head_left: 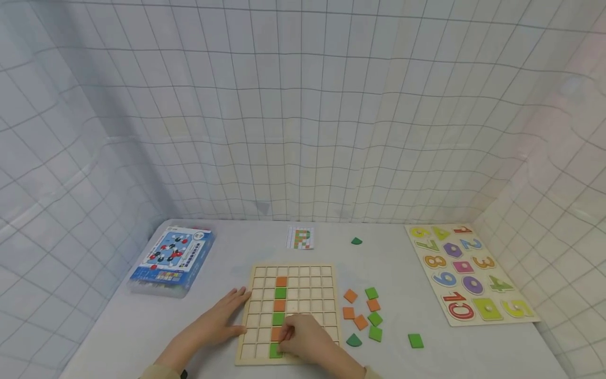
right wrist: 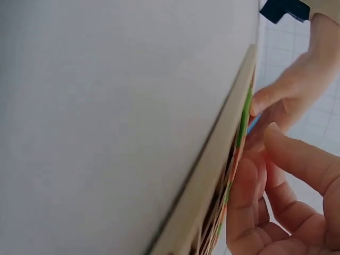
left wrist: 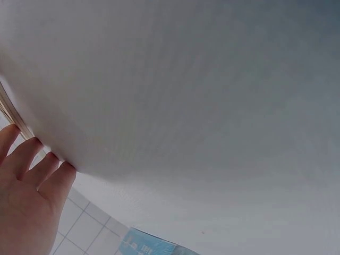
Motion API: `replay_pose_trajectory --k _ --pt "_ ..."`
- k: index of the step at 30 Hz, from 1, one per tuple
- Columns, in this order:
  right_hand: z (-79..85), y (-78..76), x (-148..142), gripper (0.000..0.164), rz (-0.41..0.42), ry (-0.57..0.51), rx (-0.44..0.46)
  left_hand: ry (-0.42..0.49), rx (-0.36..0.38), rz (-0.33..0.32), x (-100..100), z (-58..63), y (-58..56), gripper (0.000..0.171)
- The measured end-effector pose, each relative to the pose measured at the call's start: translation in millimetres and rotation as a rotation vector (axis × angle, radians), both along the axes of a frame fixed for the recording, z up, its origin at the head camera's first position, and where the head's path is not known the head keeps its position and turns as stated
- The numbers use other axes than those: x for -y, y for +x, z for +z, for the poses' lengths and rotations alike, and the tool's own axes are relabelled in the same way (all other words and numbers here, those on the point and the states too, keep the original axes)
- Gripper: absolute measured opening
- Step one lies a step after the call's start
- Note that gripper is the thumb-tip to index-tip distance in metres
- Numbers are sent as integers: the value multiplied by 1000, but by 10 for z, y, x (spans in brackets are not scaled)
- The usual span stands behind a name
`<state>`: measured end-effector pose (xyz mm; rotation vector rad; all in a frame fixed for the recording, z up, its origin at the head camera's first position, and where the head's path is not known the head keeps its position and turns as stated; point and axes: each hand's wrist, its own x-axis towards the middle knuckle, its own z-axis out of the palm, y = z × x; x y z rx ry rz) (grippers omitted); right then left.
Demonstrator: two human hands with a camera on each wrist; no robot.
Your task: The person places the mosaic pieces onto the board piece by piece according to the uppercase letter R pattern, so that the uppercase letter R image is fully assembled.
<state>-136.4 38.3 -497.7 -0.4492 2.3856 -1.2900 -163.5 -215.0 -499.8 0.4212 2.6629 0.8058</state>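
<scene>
A wooden grid board lies on the table, with a column of alternating orange and green square tiles in it. My left hand rests at the board's left side, fingers extended and touching the edge; in the left wrist view, the fingertips lie along it. My right hand is over the lower part of the board. Its loosely bent fingers touch the green tile at the column's bottom, and partly cover the orange tile above. In the right wrist view, the thumb stands apart from the bent fingers.
Loose orange tiles and green tiles lie right of the board, near a dark green quarter-circle piece. Behind is a pattern card. A blue boxed kit stands left; a number puzzle board lies right.
</scene>
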Motion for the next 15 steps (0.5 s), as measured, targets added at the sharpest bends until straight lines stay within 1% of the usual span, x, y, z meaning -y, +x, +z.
replay_pose_trajectory --k 5,9,15 --pt "67 -66 -168 12 2 -90 9 -3 12 1 -10 -4 -22 82" --pt "146 -147 -313 9 -27 -98 -26 -17 10 -6 0 -32 -42 83" --pt "184 -289 -594 10 -76 -88 -101 -19 2 1 1 -52 -31 81"
